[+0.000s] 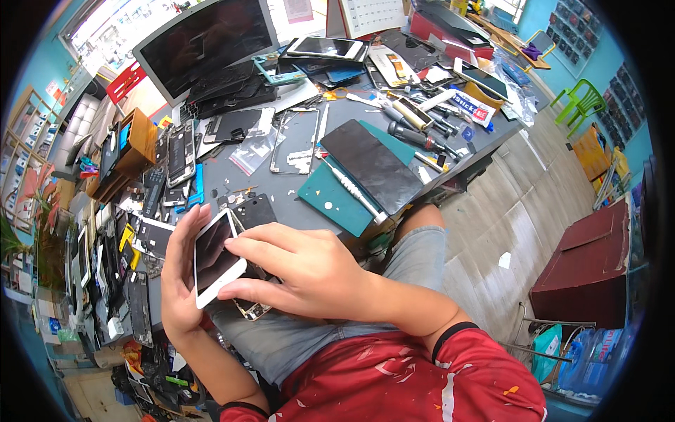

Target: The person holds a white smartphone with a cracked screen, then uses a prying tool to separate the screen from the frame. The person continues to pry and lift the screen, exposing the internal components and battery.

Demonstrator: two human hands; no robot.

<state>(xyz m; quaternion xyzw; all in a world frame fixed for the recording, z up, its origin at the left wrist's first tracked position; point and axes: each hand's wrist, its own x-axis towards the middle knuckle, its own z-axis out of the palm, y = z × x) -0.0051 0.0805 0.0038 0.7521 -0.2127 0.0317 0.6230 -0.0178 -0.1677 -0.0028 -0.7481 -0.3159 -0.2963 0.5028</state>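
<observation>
A white-bordered phone screen (213,254) with dark glass stands tilted above my lap. Its left edge lies against the palm and fingers of my left hand (178,278), which is closed around it. My right hand (313,269) reaches across from the right, with the index finger on the glass and the thumb on the white lower border. Behind the screen, partly covered by my right hand, shows an opened phone housing (253,309) with a metallic rim. The screen sits at an angle to this housing; whether the two are joined is hidden.
On the grey bench lie a teal mat (330,200), a dark flat panel (373,165), a white-handled screwdriver (346,184) and several tools. A laptop (207,46) stands at the back. Phone parts and a wooden box (137,149) crowd the left side.
</observation>
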